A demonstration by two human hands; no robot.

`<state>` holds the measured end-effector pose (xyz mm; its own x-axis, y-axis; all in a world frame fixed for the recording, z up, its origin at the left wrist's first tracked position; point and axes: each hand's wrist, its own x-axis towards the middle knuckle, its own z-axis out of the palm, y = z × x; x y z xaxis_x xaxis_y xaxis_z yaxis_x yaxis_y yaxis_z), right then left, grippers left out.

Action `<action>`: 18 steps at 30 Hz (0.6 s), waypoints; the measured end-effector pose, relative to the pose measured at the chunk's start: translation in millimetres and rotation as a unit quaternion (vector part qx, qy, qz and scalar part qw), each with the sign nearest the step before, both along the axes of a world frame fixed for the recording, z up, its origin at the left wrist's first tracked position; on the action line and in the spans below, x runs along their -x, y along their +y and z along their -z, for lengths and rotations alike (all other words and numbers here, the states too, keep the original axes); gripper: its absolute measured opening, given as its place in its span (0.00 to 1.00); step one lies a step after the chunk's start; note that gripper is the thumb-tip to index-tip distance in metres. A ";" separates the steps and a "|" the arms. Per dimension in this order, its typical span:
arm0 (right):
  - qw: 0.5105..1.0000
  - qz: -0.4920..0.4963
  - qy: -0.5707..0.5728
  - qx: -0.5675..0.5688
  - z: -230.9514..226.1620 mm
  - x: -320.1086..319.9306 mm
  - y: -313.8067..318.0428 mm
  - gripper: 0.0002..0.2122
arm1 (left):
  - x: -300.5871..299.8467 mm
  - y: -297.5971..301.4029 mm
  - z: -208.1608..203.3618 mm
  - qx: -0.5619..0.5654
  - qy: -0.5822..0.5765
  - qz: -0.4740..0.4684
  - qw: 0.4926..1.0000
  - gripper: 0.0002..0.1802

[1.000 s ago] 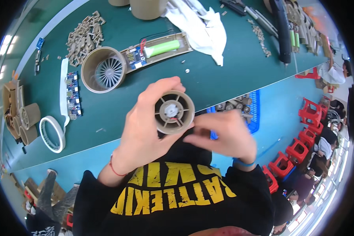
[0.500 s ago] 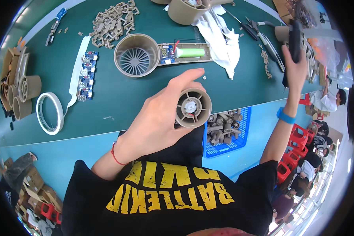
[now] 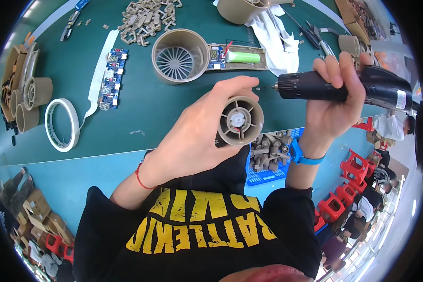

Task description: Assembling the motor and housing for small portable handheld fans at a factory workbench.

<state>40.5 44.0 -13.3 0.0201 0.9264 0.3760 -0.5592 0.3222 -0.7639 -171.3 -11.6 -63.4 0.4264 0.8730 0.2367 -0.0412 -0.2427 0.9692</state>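
My left hand [image 3: 192,122] is closed round a beige round plastic housing [image 3: 257,120], whose open end with spokes and a white hub faces up. In my right hand [image 3: 336,98] is a black electric screwdriver [image 3: 301,86], held level. Its thin bit points left and ends close to the left hand's fingertips, where a tiny screw seems to sit. Just beyond, on the table, lies a beige cup-shaped shell [image 3: 181,56] with a finned base. Its open handle holds a green battery cell [image 3: 242,57] and a blue circuit board [image 3: 216,55].
A strip of blue circuit boards [image 3: 113,80] and a white tape roll [image 3: 62,125] lie to the left. Small beige parts [image 3: 148,19] are heaped at the back. White cloth [image 3: 279,42] lies beyond the screwdriver. A blue basket [image 3: 268,176] of beige parts stands below the table edge.
My right hand has brought the screwdriver from the far right in toward the left hand, turning it from upright to level. The left hand still grips the housing.
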 end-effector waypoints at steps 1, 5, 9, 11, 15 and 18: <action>0.999 0.030 -0.011 0.009 2.2 1.6 -0.7 0.17 | 0.8 0.0 0.1 -0.001 0.000 -0.002 1.000 0.46; 0.998 0.052 -0.014 0.014 5.3 -0.2 -2.1 0.17 | 0.1 0.4 -1.6 -0.002 0.002 0.003 1.000 0.45; 0.997 0.026 0.065 0.022 0.1 -3.5 -5.6 0.17 | 3.1 1.9 -6.6 -0.040 0.015 0.002 0.999 0.45; 0.993 0.001 0.116 0.014 -7.3 -8.1 -8.2 0.15 | 4.9 3.0 -11.3 -0.054 0.022 0.004 0.998 0.43; 0.979 -0.064 0.193 -0.002 -28.0 -9.8 -21.7 0.13 | -2.8 -0.4 -28.3 -0.066 0.058 -0.030 0.996 0.32; 0.972 -0.073 0.220 -0.025 -41.0 -7.2 -30.2 0.13 | -10.6 1.9 -35.9 -0.102 0.078 -0.048 0.991 0.23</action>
<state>47.6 13.9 27.8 0.0587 0.9123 0.4054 -0.8708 0.2453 -0.4260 -160.7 -9.6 -27.4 0.3896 0.8521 0.3494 0.1371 -0.4289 0.8929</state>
